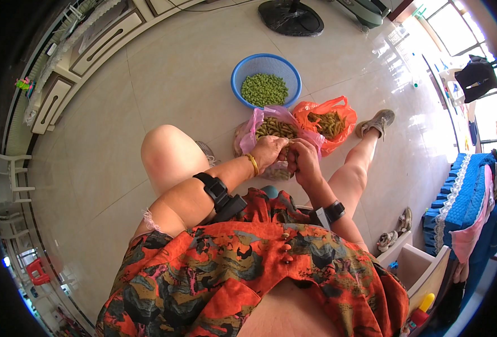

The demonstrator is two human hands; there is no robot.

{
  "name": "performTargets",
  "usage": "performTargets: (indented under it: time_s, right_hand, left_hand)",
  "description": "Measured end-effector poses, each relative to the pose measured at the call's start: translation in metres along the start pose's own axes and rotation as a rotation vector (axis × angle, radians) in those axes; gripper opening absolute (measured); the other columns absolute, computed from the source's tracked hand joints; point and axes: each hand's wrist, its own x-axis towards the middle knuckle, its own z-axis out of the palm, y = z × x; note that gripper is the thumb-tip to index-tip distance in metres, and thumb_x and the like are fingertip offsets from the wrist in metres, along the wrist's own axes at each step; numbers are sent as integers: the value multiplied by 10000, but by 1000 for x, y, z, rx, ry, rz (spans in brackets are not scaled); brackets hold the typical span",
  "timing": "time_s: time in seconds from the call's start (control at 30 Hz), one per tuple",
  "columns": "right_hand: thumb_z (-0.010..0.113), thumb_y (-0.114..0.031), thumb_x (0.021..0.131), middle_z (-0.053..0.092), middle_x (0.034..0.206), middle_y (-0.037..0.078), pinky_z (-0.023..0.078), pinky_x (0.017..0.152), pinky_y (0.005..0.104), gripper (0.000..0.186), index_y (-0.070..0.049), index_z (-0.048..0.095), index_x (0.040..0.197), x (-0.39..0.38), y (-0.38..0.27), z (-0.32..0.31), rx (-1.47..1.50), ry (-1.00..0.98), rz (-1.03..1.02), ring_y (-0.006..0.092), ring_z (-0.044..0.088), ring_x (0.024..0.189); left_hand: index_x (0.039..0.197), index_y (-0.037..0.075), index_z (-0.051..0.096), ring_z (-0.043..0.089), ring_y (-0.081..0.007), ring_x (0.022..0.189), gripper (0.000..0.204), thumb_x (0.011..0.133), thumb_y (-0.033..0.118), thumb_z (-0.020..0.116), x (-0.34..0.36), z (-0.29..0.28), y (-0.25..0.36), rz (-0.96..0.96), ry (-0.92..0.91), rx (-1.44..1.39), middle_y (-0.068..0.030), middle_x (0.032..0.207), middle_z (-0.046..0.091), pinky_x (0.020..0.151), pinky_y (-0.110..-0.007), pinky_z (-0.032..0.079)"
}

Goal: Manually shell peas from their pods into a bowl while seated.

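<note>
- Head view: the person sits low over a pale tiled floor [164, 73], knees apart, with both hands brought together above the gap between the legs.
- The left hand [268, 151], a yellow bangle at its wrist, and the right hand [304, 160] meet fingertip to fingertip around a small green bean pod [289, 147]; each grip is narrow and pinched on that pod, which is mostly hidden by the fingers, so its exact state cannot be told.
- The pod is held right over the pink bag [271, 128] of unshelled pods, which lies open on the floor just below the hands, apparently so more pods are within easy reach.
- Touching it on the right is an orange bag [327, 121], also open and holding pods or husks; which of the two I cannot tell.
- Just beyond both bags stands a blue basket [266, 78] with a heap of loose green beans, near enough for shelled beans to be dropped in.
- A black strap sits on each forearm.
- Far right, a blue cloth-covered seat and loose shoes lie well apart from the work.
</note>
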Motion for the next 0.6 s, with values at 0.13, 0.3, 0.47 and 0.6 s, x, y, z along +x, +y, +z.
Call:
performTargets:
  time_s: [0.13, 0.3, 0.47, 0.6]
  right_hand:
    - [465, -106, 822, 417, 533, 19, 269, 327, 250, 97, -41, 520, 776, 1, -2, -3, 48, 12, 23, 107, 348, 366]
    - [475, -102, 821, 401, 530, 5, 255, 336, 244, 85, -47, 518, 772, 0, -3, -6, 76, -4, 42, 98, 333, 372]
    - [475, -99, 823, 397, 533, -7, 247, 337, 233, 83, -44, 522, 783, -2, -5, -4, 63, -12, 30, 84, 324, 375]
    - [469, -94, 827, 396, 531, -12, 246, 335, 227, 87, -37, 521, 787, -1, -4, -4, 62, -29, 26, 74, 325, 374]
  left_hand:
    - [801, 70, 576, 430, -65, 512, 359, 883, 409, 489, 2, -4, -3, -37, -45, 28, 11, 624, 486, 432, -193, 339]
    - [779, 74, 567, 418, -55, 499, 417, 849, 483, 518, 4, -5, -3, -34, -96, 35, 20, 618, 482, 427, -184, 331]
    - [732, 86, 543, 415, -48, 494, 418, 816, 495, 564, 3, -5, -1, -31, -109, 47, 28, 609, 482, 420, -176, 320]
    - [721, 93, 536, 418, -47, 494, 389, 813, 468, 585, 5, -7, -6, -14, -78, 65, 28, 607, 487, 415, -177, 317]
